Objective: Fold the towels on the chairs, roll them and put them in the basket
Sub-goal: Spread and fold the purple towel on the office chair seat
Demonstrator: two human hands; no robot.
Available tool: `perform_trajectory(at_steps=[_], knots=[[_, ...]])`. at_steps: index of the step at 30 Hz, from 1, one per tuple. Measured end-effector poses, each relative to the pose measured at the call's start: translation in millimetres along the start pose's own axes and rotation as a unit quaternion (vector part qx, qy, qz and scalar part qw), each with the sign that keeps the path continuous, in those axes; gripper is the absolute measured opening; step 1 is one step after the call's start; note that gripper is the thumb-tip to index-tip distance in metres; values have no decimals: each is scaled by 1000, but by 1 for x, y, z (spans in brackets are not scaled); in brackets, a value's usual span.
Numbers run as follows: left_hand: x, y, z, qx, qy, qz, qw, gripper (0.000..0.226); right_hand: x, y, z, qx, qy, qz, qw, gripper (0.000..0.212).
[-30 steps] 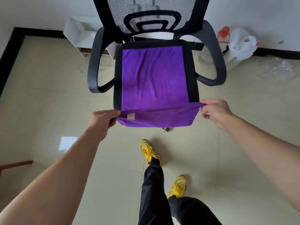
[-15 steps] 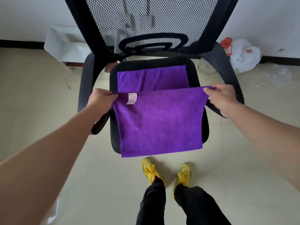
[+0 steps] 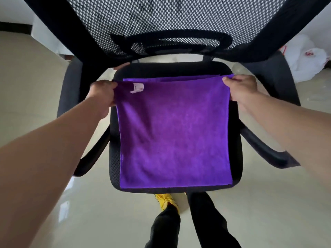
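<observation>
A purple, soft-pile square towel (image 3: 174,133) lies doubled on the seat of a black mesh-backed office chair (image 3: 172,69) and covers most of the seat. Its folded crease runs side to side along the seat's front edge, nearest the person.

The free edge of the upper layer is towards the seat's back, and both hands hold it there. The left grip (image 3: 103,94) pinches the corner at the seat's left rear, just beside a small white sewn-in label (image 3: 137,87). The right grip (image 3: 240,88) pinches the opposite corner at the seat's right rear. The edge is stretched taut between them and appears lifted slightly off the layer below.

A thin strip of the lower layer's far edge (image 3: 188,77) shows just beyond the held edge, so the two edges are close to meeting but are not yet laid together. The held edge tilts a little, with the right corner nearer the backrest than the left.

The step in hand looks like finishing the first fold, and it turns on that small gap: both corners need to go down onto the lower layer's far corners.

The doubled cloth looks nearly square in this wide view, so its long axis is hard to call. Both hands are equally near their corners.

No basket is in view.
</observation>
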State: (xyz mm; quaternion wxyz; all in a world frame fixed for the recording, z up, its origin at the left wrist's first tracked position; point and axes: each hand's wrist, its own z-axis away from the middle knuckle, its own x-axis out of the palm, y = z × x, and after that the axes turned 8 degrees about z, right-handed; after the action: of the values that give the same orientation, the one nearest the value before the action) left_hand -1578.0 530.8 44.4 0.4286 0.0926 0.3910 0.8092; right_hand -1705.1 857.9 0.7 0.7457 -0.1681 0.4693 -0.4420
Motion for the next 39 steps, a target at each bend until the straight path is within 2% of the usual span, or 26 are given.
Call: perform_trajectory(at_steps=[5, 9, 12, 14, 16, 18, 21, 23, 24, 26, 27, 28, 30, 33, 36, 39], knots=[[20, -15, -49, -15, 84, 0, 996, 21, 26, 8, -42, -25, 14, 54, 998, 37], [26, -25, -79, -9, 90, -32, 995, 18, 36, 16, -64, -64, 47, 144, 986, 32], [29, -32, -94, 3, 125, -20, 992, 3, 38, 16, -71, -93, 59, 224, 968, 29], [31, -35, -102, 18, 152, -85, 984, 20, 37, 13, -76, -108, 57, 288, 950, 32], [33, -33, -97, 37, 205, -214, 955, 39, 35, 7, -76, -108, 58, 344, 931, 35], [36, -31, -76, 100, 231, -295, 922, 35, 29, 4, -66, -92, 59, 372, 922, 43], [44, -41, -35, 232, 165, -322, 903, 19, 21, 4, -28, -100, 97, 325, 935, 35], [53, -56, -12, 233, 66, -318, 916, 16, 30, 7, 3, -156, 86, 258, 950, 23], [57, -65, -3, 205, 14, -322, 924, 16, 37, 11, 18, -169, 41, 218, 960, 17], [57, -83, 4, 145, -33, -319, 936, 22, 51, 26, 42, -100, -101, 118, 983, 9], [52, -90, 4, 122, -23, -295, 947, 26, 53, 37, 50, -40, -153, 73, 985, 12], [44, -95, 2, 107, 1, -265, 958, 26, 52, 50, 52, 10, -163, 39, 986, 14], [27, -103, -2, 106, 58, -244, 962, 27, 38, 70, 47, 54, -84, 6, 995, 16], [6, -115, 8, 149, 114, -285, 940, 28, 10, 90, 43, 62, 18, 67, 996, 14], [-11, -139, 40, 150, 147, -260, 943, 20, -7, 108, 69, 65, 13, 127, 990, 14], [-30, -178, 84, 84, 158, -239, 954, 20, -16, 135, 116, 68, -17, 160, 985, 13]])
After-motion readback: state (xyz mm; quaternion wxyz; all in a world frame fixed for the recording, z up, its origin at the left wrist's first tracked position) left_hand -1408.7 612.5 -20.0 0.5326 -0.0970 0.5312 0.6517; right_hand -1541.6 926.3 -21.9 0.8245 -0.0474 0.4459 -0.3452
